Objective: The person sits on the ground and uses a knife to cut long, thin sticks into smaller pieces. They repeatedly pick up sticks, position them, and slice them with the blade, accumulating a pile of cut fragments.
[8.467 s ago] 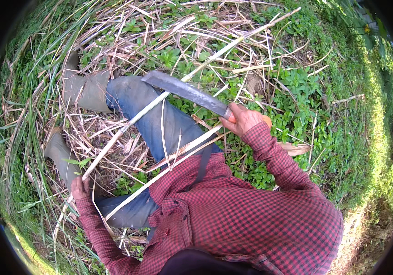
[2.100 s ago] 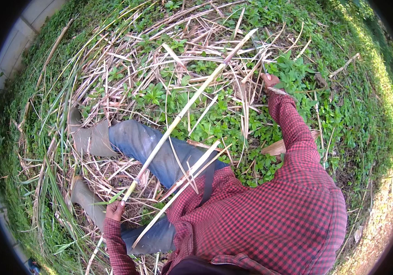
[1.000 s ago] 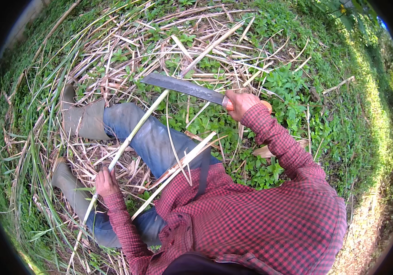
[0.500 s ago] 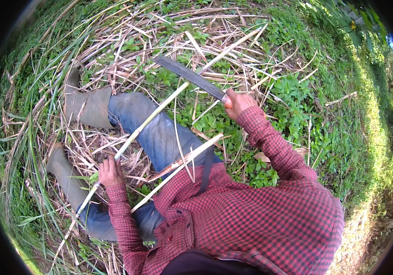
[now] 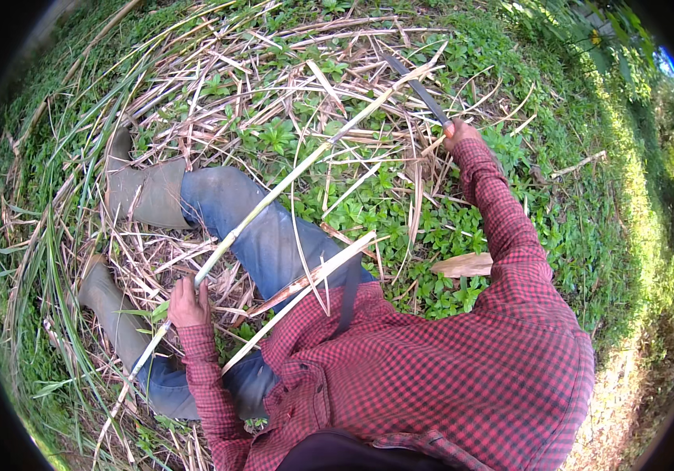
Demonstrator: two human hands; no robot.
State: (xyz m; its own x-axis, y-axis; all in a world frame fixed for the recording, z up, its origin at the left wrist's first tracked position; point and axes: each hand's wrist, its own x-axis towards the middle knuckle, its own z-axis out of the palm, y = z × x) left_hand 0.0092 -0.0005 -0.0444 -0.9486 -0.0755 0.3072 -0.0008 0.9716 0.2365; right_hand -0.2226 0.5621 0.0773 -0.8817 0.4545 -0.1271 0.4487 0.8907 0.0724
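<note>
Head view looks down on a person in a red-and-black checked shirt [image 5: 431, 377] sitting among dry straw-coloured stalks and low green leaves; the left hand [image 5: 188, 302] is wrapped in a fist around a long pale cane stalk [image 5: 290, 180], thin, straight and smooth, greenish near the grip and yellower toward its far tip; the stalk runs up and away from that hand, across the blue denim knee [image 5: 258, 235], to end close to the blade; the right hand [image 5: 458, 133] is closed around the handle of a machete [image 5: 415, 86], whose dark, flat, slightly curved blade points away from the stalk's upper end, its tip just beyond it; two dull olive rubber boots [image 5: 144, 192] lie to the side of the stalk nearer the left hand, on a mat of brittle, criss-crossed husks; a second pale split cane [image 5: 305, 302] lies alongside the stalk, nearer the shirt; compared with half a second ago, the right arm has stretched out and the machete has moved from over the stalk's middle up to its far end, while the left hand holds the same place low on the stalk.
</note>
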